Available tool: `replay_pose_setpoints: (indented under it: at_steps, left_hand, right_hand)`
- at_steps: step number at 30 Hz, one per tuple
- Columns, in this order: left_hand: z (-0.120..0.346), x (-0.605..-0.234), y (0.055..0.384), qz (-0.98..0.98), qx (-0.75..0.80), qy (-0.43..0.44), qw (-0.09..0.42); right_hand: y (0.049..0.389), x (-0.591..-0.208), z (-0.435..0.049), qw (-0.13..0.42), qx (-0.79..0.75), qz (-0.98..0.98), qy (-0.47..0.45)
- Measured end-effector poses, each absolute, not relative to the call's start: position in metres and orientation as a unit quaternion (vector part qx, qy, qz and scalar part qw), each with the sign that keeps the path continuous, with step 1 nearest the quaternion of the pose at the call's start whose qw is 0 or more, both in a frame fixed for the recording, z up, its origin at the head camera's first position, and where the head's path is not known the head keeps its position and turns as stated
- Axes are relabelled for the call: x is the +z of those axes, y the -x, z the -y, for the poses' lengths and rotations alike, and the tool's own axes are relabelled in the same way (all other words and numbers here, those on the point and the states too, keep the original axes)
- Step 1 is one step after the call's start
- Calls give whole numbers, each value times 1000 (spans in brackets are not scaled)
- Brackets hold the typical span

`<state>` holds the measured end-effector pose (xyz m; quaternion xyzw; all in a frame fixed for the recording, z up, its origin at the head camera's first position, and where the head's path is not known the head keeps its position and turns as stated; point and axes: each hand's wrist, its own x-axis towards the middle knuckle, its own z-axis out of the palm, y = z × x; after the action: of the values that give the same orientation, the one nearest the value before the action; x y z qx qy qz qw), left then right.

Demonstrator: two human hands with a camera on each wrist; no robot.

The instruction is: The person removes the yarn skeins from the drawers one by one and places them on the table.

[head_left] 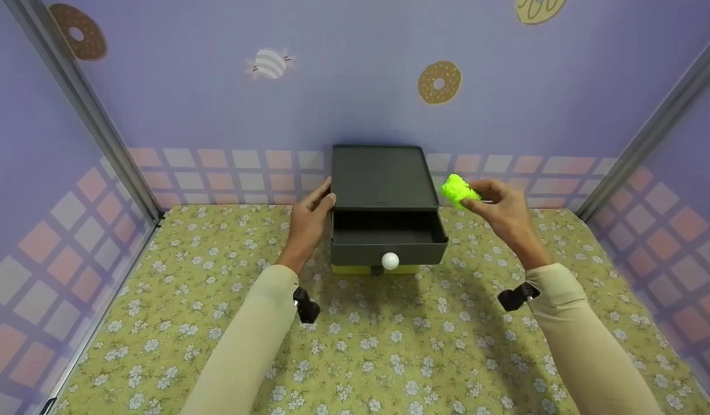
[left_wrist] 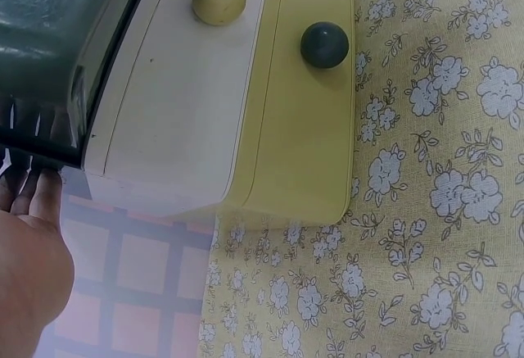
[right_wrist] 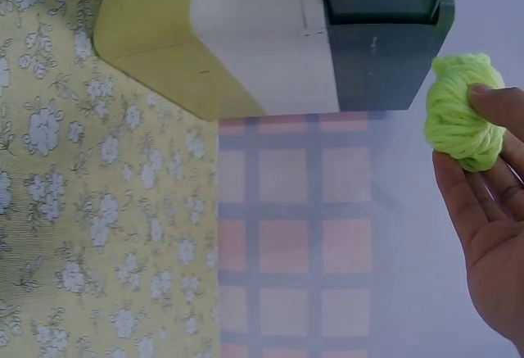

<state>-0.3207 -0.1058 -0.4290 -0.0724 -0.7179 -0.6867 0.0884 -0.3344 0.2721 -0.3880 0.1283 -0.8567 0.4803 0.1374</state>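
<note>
A small skein of neon yellow-green yarn [head_left: 455,190] is pinched between the thumb and fingers of my right hand [head_left: 502,210], raised just right of a small drawer cabinet [head_left: 383,173]. The right wrist view shows the wound strands of the yarn [right_wrist: 465,112] close up. The cabinet's dark grey top drawer [head_left: 357,253], with a white knob [head_left: 390,261], is pulled out, and its visible inside holds nothing. Against the cabinet's left side rests my left hand [head_left: 310,222], fingers fairly straight, thumb near the top edge.
Below the grey drawer are a white drawer [left_wrist: 176,71] with a yellow knob [left_wrist: 219,0] and a yellow drawer [left_wrist: 303,129] with a dark knob [left_wrist: 324,44], both closed. A floral cloth [head_left: 366,346] covers the table. Purple walls [head_left: 355,69] enclose the back and sides.
</note>
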Motion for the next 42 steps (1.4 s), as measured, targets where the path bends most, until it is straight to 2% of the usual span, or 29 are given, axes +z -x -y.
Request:
replay_pose_setpoints:
  at_steps: [9,25,42]
  left_hand:
    - [106,-429,321,717,-688,79,86]
    - [108,-431,323,715,-689,79,88]
    - [107,-430,322,720,-684,73,92]
  right_hand:
    - [337,-413,-280,141,476,863,-94]
    - [330,-468,-292,91,485,869,-28]
    - [320,-512,-286,45,492,870,-5]
